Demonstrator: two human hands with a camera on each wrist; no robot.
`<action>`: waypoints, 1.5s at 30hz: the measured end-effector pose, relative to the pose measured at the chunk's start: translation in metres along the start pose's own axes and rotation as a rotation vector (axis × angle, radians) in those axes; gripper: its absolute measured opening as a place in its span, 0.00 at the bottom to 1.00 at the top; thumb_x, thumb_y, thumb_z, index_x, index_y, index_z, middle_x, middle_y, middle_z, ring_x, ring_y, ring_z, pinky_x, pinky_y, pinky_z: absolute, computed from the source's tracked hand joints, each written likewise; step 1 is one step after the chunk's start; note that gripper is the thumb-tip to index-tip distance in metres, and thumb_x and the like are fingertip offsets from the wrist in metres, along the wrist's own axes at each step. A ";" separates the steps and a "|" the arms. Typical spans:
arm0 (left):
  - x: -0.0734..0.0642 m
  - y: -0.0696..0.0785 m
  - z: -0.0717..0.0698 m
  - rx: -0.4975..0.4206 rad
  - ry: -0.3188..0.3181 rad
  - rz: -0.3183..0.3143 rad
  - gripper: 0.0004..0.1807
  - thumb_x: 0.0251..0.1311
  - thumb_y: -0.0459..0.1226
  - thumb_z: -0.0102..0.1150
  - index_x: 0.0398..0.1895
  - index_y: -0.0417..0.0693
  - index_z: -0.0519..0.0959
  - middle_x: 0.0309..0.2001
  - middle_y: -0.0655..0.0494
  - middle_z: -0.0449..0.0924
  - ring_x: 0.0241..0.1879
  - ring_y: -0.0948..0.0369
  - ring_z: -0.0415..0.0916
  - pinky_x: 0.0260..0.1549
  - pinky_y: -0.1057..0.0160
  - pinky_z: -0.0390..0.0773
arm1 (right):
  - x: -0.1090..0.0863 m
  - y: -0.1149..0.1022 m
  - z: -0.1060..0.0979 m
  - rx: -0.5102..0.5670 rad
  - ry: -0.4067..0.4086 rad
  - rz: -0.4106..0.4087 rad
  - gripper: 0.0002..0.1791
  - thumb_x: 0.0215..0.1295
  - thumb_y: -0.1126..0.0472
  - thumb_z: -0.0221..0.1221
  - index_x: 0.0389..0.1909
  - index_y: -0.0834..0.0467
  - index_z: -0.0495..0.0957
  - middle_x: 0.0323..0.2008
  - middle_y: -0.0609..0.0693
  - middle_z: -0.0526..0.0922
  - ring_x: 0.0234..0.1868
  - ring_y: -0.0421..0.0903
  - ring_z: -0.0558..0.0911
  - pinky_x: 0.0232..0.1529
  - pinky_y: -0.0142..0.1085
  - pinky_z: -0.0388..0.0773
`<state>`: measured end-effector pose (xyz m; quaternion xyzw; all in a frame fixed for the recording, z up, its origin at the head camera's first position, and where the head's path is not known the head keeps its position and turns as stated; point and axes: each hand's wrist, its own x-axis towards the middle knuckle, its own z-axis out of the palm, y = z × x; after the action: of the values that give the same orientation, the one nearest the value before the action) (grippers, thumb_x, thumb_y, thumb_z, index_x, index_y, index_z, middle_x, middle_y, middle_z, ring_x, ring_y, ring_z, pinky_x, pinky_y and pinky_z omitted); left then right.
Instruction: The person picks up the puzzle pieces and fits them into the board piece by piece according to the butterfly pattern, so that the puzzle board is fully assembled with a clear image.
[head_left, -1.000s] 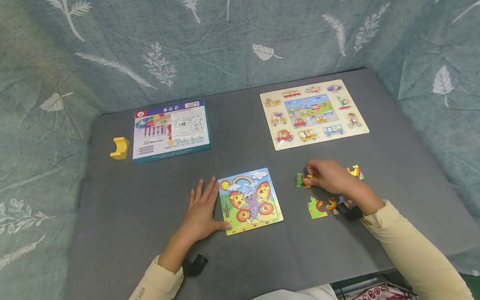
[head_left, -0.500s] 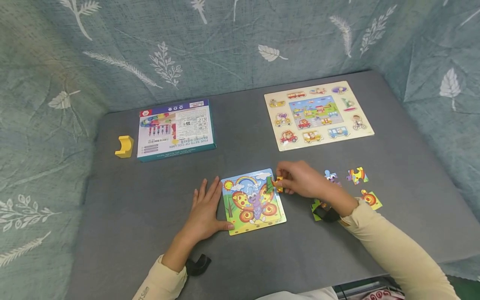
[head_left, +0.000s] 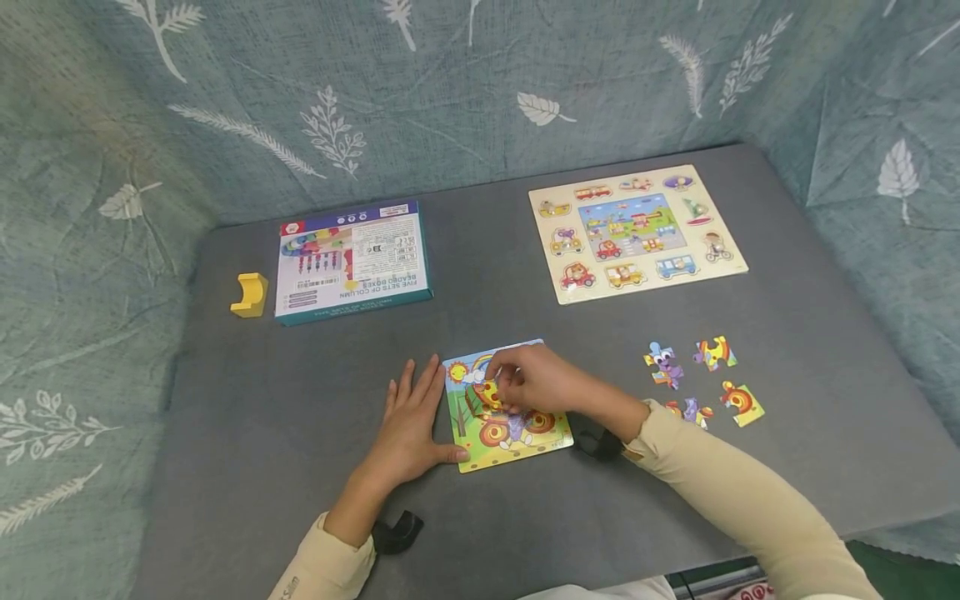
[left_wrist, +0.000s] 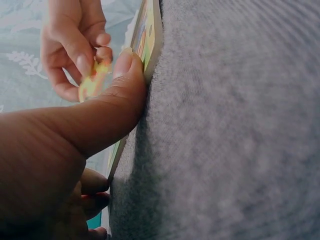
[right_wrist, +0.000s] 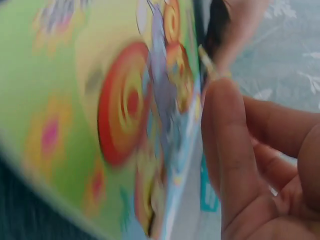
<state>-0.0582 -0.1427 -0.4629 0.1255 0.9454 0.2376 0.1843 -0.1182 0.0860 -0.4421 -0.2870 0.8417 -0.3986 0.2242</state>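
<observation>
A square butterfly puzzle board (head_left: 468, 450) lies on the table in front of me. My left hand (head_left: 408, 429) rests along its left side, fingers spread straight on the table and thumb on the board's lower left corner. Above the board, my right hand (head_left: 542, 379) pinches a jigsaw piece (left_wrist: 92, 82) between thumb and fingers; the left wrist view shows its yellow with red spots. The right hand hides part of the butterfly picture. Right of the board lie several loose jigsaw pieces, among them a purple face piece (head_left: 663, 364) and a spiral wing piece (head_left: 742, 403).
A boxed bead set (head_left: 352, 262) lies at the back left, with a yellow arch block (head_left: 251, 295) beside it. At the back right lies a wooden vehicle puzzle (head_left: 637, 233). Patterned cloth (head_left: 450, 92) hangs behind the grey table (head_left: 322, 375).
My right hand has carried the pinched jigsaw piece leftward from the loose pieces, past the board's right edge, to over its middle. The left hand keeps its place at the board.
</observation>
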 end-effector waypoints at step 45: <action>-0.001 0.000 0.000 -0.013 -0.001 0.001 0.68 0.37 0.52 0.78 0.77 0.44 0.43 0.78 0.49 0.37 0.76 0.45 0.25 0.71 0.38 0.32 | 0.010 -0.006 0.029 -0.120 0.084 0.235 0.21 0.61 0.52 0.65 0.47 0.56 0.69 0.15 0.46 0.74 0.13 0.38 0.71 0.14 0.30 0.63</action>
<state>-0.0573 -0.1432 -0.4623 0.1250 0.9437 0.2435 0.1856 -0.1059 0.0609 -0.4559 -0.1822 0.9005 -0.3303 0.2163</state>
